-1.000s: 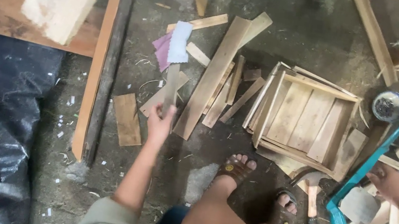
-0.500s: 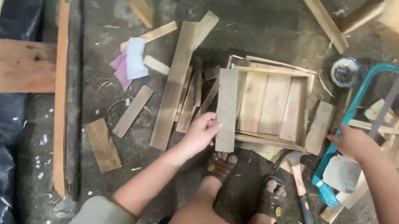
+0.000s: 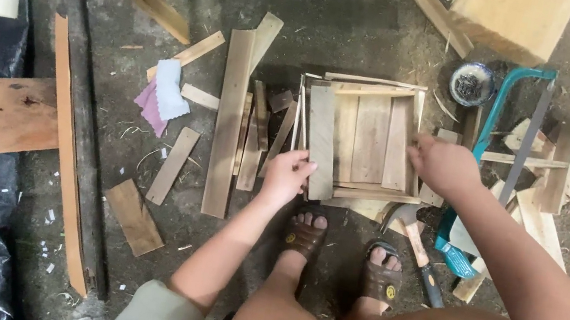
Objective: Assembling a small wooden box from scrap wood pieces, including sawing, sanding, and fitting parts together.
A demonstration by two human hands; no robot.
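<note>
Left hand (image 3: 287,176) fingers pinch the pale flat wooden slat (image 3: 321,141) over the shallow slatted wooden tray (image 3: 374,141); right hand (image 3: 444,166) fingers curl on its rim. Loosely pinched, the slat could slide askew.

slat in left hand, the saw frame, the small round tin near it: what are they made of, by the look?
Slat, held by the left hand: bare unfinished wood, pale with visible grain, rough-cut ends. Saw frame: probably metal painted teal, thin rigid bow; the blade looks like dull grey steel. Round tin: likely metal or enamel, blue-white rim; too small to be sure.
</note>
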